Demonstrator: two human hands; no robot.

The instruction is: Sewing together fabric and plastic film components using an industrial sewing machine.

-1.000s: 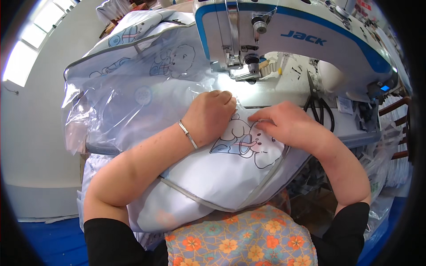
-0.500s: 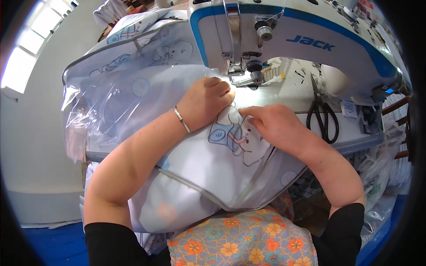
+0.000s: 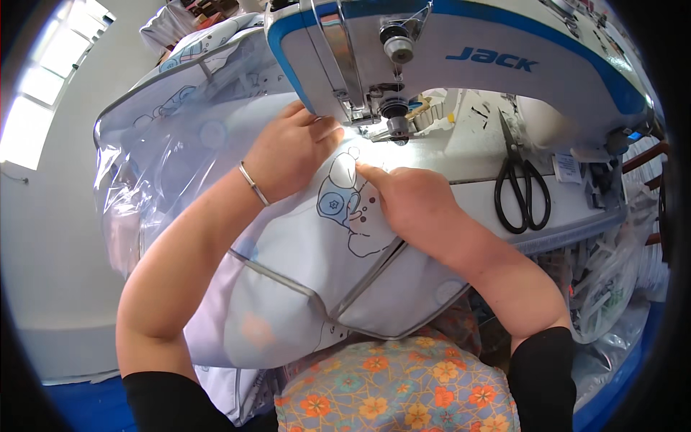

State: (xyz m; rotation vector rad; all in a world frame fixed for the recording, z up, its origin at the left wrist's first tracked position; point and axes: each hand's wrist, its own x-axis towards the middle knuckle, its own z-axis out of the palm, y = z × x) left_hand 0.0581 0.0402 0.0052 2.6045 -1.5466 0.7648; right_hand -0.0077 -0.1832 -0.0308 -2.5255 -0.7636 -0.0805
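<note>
A white fabric piece (image 3: pixel 302 266) with a blue cartoon print and grey piping lies across the sewing table and over my lap. My left hand (image 3: pixel 291 151), a thin bracelet at its wrist, presses flat on the fabric just left of the presser foot (image 3: pixel 392 129). My right hand (image 3: pixel 407 198) rests on the printed part, its index finger pointing toward the needle. Above both hands stands the white and blue sewing machine (image 3: pixel 461 57).
Black scissors (image 3: pixel 522 183) lie on the table to the right of the machine arm. A stack of printed pieces under clear plastic (image 3: pixel 165 151) sits at the left. Plastic bags (image 3: pixel 612 288) hang at the right edge.
Both hands have slid the fabric forward, up to the presser foot. The printed figure now lies closer to the needle.
</note>
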